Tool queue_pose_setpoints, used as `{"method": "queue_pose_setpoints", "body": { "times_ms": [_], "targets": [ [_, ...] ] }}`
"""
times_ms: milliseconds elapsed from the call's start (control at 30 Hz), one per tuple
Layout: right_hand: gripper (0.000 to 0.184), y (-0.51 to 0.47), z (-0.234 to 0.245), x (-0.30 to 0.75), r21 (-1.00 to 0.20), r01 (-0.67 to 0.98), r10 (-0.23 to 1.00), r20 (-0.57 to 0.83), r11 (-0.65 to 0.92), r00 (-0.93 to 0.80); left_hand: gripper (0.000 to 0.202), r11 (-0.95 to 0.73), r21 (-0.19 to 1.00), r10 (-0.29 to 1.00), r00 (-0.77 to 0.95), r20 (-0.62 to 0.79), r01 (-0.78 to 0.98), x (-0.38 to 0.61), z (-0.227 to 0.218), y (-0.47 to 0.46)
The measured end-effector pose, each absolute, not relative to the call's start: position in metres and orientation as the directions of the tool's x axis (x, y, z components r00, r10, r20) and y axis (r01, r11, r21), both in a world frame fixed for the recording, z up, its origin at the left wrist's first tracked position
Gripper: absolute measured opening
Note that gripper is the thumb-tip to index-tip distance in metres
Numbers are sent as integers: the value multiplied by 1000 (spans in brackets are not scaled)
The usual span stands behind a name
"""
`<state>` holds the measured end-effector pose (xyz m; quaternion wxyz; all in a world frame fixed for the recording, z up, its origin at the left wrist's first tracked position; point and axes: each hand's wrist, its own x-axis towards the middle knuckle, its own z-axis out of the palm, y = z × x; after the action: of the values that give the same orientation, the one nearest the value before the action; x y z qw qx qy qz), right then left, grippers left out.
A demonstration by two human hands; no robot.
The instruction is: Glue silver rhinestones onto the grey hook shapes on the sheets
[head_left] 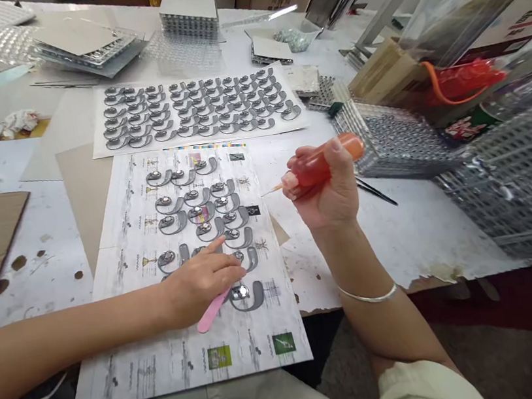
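- right of printed sheet: r hand wrapped rnd red bottle
- l hand over grey parts on sheet, can't tell if gripping pink strip
- risk: poss. drip if squeezed too hard; l hand brushing cld shift parts

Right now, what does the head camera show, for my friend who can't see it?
A person's right hand holds up a red bottle with a thin tip, while the left hand is over gray curved pieces on a printed sheet. A pink strip pokes out beneath that hand. Farther back, rows of similar pieces lie on a white sheet.
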<state>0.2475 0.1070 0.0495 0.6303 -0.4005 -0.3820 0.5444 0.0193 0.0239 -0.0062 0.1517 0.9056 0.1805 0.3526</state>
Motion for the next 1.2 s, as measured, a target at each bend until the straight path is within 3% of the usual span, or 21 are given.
{"method": "queue_pose_setpoints", "body": {
  "times_ms": [267,467,633,967,1200],
  "targets": [
    [36,73,58,243,-962,-179,977,192,207,97,8,-867,368,498,572,652,336,21,14,25],
    [22,38,41,223,-950,11,932,309,313,189,10,-903,198,403,592,698,381,23,5,18],
    [24,32,33,207,-915,157,890,399,372,219,11,-900,184,400,583,707,395,25,3,17],
    [16,32,14,202,-916,198,923,373,349,98,16,-895,128,397,630,667,428,25,2,13],
    [11,32,9,204,-868,314,911,411,384,22,12,-903,53,351,659,666,427,28,1,12]
  ]
}}
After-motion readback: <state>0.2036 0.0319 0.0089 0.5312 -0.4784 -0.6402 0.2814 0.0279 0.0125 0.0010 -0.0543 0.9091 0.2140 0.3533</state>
